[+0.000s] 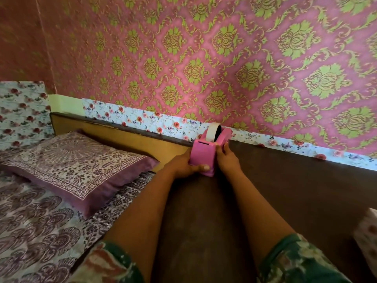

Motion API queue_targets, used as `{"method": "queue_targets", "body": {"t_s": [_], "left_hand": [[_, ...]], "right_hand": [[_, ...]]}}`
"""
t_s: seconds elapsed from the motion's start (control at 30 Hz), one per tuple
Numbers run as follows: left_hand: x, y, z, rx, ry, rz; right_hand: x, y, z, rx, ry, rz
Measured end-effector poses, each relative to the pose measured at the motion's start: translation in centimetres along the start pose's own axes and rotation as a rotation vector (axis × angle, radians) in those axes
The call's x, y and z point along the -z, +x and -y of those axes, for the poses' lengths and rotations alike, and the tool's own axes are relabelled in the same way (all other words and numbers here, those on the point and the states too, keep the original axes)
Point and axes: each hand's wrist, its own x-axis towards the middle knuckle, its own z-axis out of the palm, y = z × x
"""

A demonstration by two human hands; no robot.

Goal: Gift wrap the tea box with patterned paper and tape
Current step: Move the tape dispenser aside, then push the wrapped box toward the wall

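Nearest to me are my green flowered sleeves (295,260), and my bare forearms reach out from them over the dark brown bench (285,190). At the right edge of my view a pale flowered corner (367,242) pokes in. It may be the wrapping paper or the tea box under it, but too little shows for me to tell, and I see no tea box anywhere else.

Further out, both hands meet on the pink tape dispenser (203,155), which sits at the far side of the bench, close to the wall. My left hand (183,164) grips its left side with the thumb laid across the near face. My right hand (228,160) holds its right side with the fingers curled against it. The roll of tape (212,132) stands upright in the cradle on top. I cannot tell whether the base rests on the bench or is just lifted.

I judge this to be the fetching of the tape, before any sealing. Next I need to bring the dispenser back toward me, beside the paper, then free one hand to draw out a strip and tear it on the cutter.

To the left lie the bed (30,231) and its purple pillow (77,164). Beyond them a floral strip (163,123) runs under pink and green wallpaper (224,58).
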Motion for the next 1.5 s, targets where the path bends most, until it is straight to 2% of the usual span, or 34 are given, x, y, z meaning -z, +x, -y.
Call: {"method": "queue_targets", "body": {"t_s": [0.37,0.53,0.83,0.93,1.2,1.33,1.5], "left_hand": [[-0.2,1.6,0.8,-0.029,0.031,-0.049],[-0.2,0.8,0.2,-0.035,0.036,-0.043],[0.1,-6.3,-2.3,-0.057,0.126,-0.208],[0.1,-10.0,-3.8,-0.091,0.181,-0.275],[-1.3,-20.6,-12.5,-0.296,0.258,-0.291],[-5.2,-24.9,-17.0,-0.394,0.234,-0.27],[-10.9,-27.6,-21.4,-0.454,0.115,-0.163]], "right_hand": [[-0.6,1.6,-0.2,0.032,0.019,-0.008],[0.7,-1.3,-0.2,0.029,0.195,-0.02],[4.2,-9.2,-0.8,0.068,0.147,0.048],[6.4,-12.5,0.4,0.111,0.136,0.055],[15.5,-23.3,1.4,0.245,0.056,-0.024],[20.7,-29.5,-0.5,0.265,-0.026,-0.081],[26.6,-35.9,-4.3,0.28,-0.099,-0.156]]}}
